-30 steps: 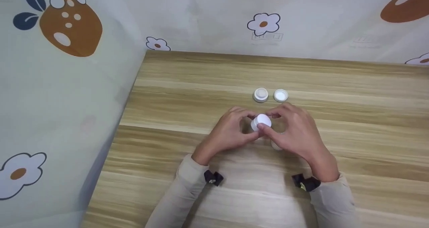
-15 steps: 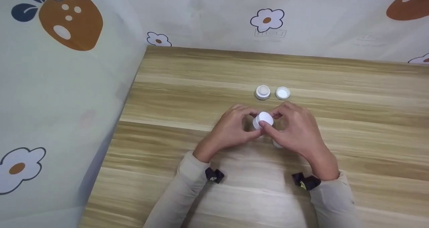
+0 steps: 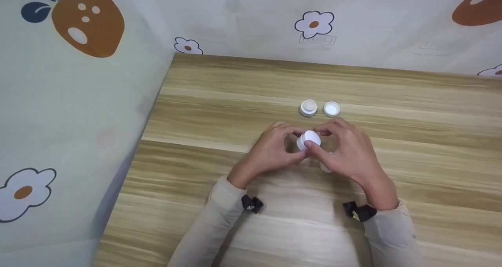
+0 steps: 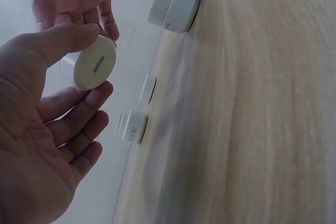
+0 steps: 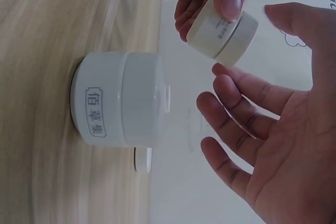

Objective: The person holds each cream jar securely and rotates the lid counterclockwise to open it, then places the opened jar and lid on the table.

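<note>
A small white jar (image 3: pixel 308 140) is held above the worktop (image 3: pixel 235 114) between both hands. It is pinched by the left hand (image 3: pixel 270 151), thumb on top and fingers beneath, as the left wrist view shows. The right hand (image 3: pixel 347 153) is seen in the right wrist view with its grip spread, fingers relaxed beside the jar's cap; from the head view it seems to touch the cap, though that is not certain. A second jar (image 5: pixel 118 106) stands on the worktop below the hands. Farther back, an open pot (image 3: pixel 308 108) and a lid (image 3: pixel 331 109) lie side by side. For a clean turn of the cap, the jar should be gripped firmly by its base and kept level.
</note>
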`<state>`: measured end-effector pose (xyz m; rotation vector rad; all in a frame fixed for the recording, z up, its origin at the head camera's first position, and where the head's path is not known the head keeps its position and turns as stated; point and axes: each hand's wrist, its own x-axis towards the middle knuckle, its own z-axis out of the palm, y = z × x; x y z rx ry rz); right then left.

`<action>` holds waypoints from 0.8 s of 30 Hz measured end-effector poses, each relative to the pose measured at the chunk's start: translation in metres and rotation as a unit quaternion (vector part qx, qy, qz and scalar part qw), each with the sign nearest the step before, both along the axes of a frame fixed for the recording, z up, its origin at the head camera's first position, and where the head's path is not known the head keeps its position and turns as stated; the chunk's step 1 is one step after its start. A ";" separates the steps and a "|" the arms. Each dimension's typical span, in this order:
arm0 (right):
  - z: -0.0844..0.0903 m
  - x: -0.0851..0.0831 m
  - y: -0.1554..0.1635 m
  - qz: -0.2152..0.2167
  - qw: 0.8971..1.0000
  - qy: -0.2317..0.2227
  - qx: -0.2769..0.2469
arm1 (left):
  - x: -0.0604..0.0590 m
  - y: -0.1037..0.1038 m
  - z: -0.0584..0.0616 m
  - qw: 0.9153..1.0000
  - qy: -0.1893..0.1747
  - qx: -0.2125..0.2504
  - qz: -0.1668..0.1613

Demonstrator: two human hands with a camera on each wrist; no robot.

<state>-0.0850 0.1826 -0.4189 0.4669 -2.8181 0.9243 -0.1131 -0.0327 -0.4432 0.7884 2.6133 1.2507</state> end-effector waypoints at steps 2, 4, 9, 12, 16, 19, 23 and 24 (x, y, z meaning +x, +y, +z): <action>0.001 0.000 0.000 -0.017 1.000 -0.011 0.005 | 0.000 0.000 0.000 1.000 0.003 0.000 0.001; 0.001 0.000 0.000 -0.028 0.999 -0.014 0.008 | 0.000 0.000 0.001 1.000 0.004 0.002 0.000; 0.000 0.001 -0.001 -0.027 0.999 -0.018 0.009 | 0.001 0.000 0.000 1.000 0.000 0.002 -0.003; 0.000 0.001 -0.002 -0.018 1.000 -0.024 0.010 | 0.001 0.000 -0.001 1.000 0.000 0.003 -0.001; 0.000 0.001 -0.001 -0.002 1.000 -0.018 0.008 | 0.001 0.001 -0.002 1.000 0.003 0.002 -0.002; 0.000 0.001 -0.001 0.010 1.000 -0.005 0.006 | 0.001 0.001 -0.002 1.000 0.004 -0.001 -0.005; -0.001 0.001 0.000 0.011 1.000 0.001 0.005 | 0.000 0.002 -0.002 1.000 0.008 -0.005 -0.006; -0.002 0.001 0.000 0.005 1.000 -0.001 0.005 | 0.000 0.002 -0.002 1.000 0.009 -0.006 -0.006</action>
